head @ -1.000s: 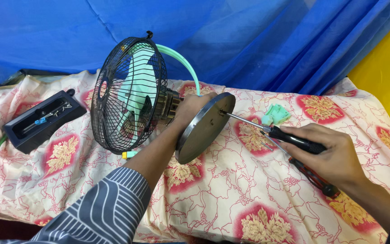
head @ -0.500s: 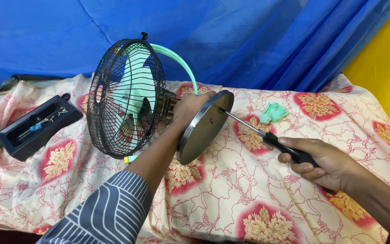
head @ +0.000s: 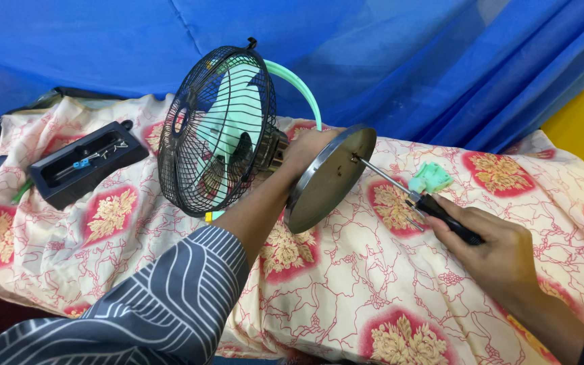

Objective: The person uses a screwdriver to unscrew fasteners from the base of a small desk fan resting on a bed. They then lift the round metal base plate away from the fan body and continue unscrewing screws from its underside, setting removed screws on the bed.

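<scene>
While the fan lies tipped on the bed, these lines give the scene:

Fan: a small table fan (head: 217, 132) with black wire cage and pale green blades rests on its side on the flowered bedsheet (head: 346, 297), its round metal base (head: 330, 177) turned up toward the camera.
Left hand: the left hand (head: 305, 150) reaches behind the base and clasps the fan's neck between cage and base, fingers wrapped round it to steady it.
Right hand: the right hand (head: 495, 247), to the right of the base, is clenched on the black handle of a screwdriver (head: 410, 196); its thin shaft runs up-left and its tip meets the underside of the base near the upper rim.
Doing it well: judging by the slanted shaft, the tip should sit squarely in the screw and press straight in while turning, the fan held firm so the base cannot swing.
Nearby: a crumpled green cloth (head: 430, 177) lies just beyond the screwdriver; a black tool case (head: 86, 169) sits well left of the fan, under a blue curtain (head: 407, 61).
</scene>
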